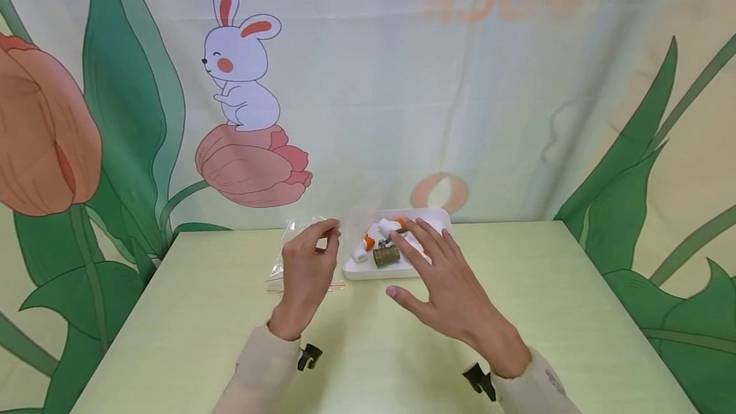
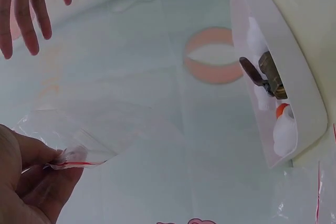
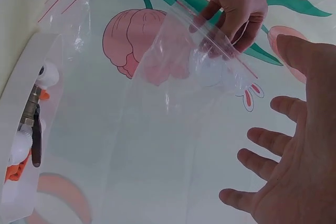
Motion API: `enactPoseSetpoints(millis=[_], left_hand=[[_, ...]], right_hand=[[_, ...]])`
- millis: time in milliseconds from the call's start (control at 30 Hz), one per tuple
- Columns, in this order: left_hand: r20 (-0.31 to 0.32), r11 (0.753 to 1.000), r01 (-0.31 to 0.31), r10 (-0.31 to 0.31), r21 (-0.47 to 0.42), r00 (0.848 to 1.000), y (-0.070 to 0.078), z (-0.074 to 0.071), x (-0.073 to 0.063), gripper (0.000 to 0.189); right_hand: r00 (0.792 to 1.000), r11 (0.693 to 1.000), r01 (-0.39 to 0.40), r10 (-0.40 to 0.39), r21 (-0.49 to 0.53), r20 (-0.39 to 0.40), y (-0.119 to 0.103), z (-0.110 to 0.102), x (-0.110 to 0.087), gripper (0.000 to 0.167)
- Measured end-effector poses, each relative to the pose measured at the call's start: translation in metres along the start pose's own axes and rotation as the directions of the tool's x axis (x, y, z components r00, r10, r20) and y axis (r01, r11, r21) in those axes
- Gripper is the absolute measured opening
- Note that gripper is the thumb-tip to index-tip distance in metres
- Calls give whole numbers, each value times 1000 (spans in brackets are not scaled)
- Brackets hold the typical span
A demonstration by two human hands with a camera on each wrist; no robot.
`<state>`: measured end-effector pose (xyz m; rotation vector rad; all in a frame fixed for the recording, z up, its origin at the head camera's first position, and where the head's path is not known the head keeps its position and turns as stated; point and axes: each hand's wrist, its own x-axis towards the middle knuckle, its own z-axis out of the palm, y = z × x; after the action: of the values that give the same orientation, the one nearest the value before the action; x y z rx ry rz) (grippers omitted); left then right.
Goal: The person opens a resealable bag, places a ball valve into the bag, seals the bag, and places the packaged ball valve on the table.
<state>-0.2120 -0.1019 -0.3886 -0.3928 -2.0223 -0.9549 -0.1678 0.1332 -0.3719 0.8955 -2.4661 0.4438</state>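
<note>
My left hand pinches a clear zip bag by its red-lined top edge, between thumb and fingers. In the right wrist view the bag hangs spread out and looks to have nothing in it. My right hand is held with fingers spread, apart from the bag, and holds nothing. Beyond the hands a white tray carries a brass ball valve with a dark lever. White pipe fittings with orange parts lie around the valve.
More clear zip bags with red strips lie on the pale green table, left of the tray. Behind the table hangs a printed curtain with a rabbit and tulips.
</note>
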Motion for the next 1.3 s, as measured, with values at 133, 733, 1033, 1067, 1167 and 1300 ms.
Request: enactPoseSetpoints(millis=[133, 733, 1033, 1067, 1167, 1300], left_hand=[[-13, 999, 12, -12, -40, 1000, 6, 4, -1, 15], [21, 974, 94, -92, -207, 996, 37, 16, -19, 13], [12, 966, 92, -92, -241, 996, 46, 20, -25, 10], [9, 967, 88, -89, -239, 996, 47, 20, -25, 11], [6, 967, 90, -91, -238, 996, 50, 20, -27, 11], [-6, 965, 87, -91, -247, 996, 51, 20, -30, 13]], right_hand=[[1000, 1000, 18, -18, 14, -23, -3, 1, 4, 72], [975, 985, -123, 143, 119, -172, -15, 10, 8, 71], [954, 970, -172, 207, 170, -215, -18, 16, 11, 66], [953, 971, -172, 207, 169, -221, -18, 16, 11, 66], [949, 973, -167, 202, 156, -244, -18, 19, 11, 66], [940, 976, -167, 201, 140, -276, -17, 22, 11, 64]])
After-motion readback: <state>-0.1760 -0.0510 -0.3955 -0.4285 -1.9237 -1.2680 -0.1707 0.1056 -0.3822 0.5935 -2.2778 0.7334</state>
